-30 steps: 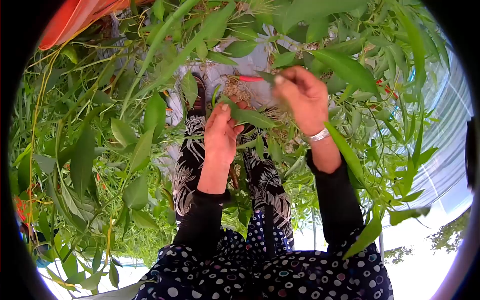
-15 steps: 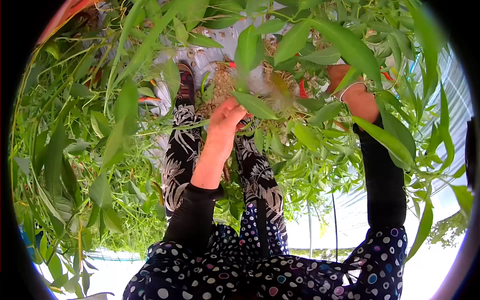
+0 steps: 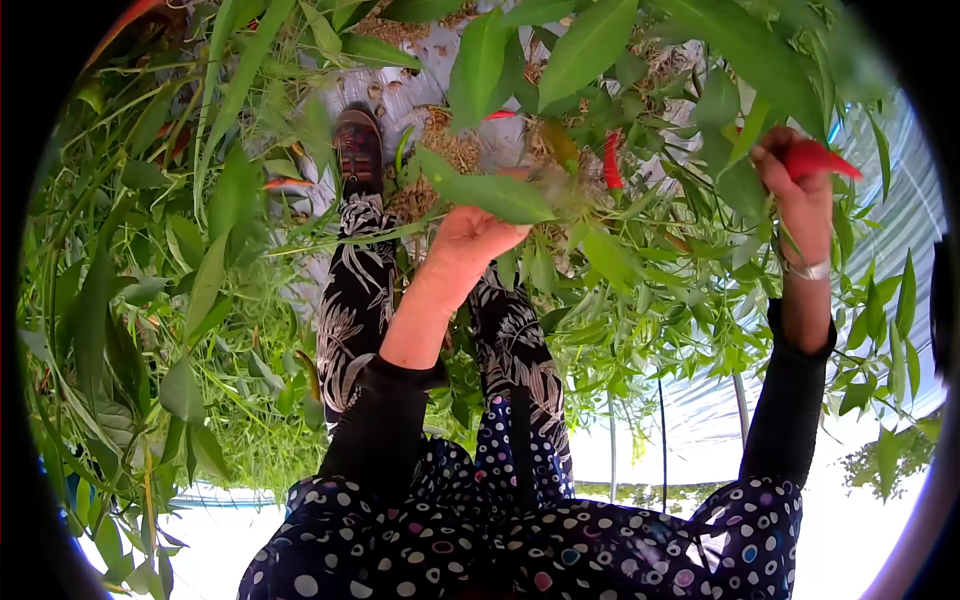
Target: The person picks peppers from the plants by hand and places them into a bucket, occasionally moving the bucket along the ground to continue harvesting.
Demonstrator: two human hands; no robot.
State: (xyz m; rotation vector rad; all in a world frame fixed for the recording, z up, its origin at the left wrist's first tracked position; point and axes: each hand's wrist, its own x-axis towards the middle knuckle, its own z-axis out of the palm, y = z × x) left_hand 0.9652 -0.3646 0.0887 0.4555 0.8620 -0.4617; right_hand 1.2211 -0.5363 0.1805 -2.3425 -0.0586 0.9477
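On the right, my right hand point(image 3: 800, 205) is closed around a red chilli pepper point(image 3: 822, 160), whose pointed end sticks out to the right. A bracelet circles that wrist. My left hand point(image 3: 465, 245) is lower in the middle of the plants, with its fingers curled and partly covered by a broad green leaf point(image 3: 495, 196); what they hold, if anything, is hidden. Another red chilli pepper point(image 3: 612, 160) hangs among the stems between my two hands. Further up lies a smaller red pepper point(image 3: 500, 115), partly behind foliage.
Leafy green plants crowd both sides and the top, some leaves very near the camera. A red pepper point(image 3: 287, 183) shows at the left. My shoe point(image 3: 359, 150) stands by pale ground sheeting point(image 3: 415, 75) with dry brown litter. Translucent sheeting point(image 3: 880, 220) rises at the right.
My right hand has come out of the foliage, moving right and towards the camera, and now shows a red chilli pepper in it. My left hand has shifted only slightly.
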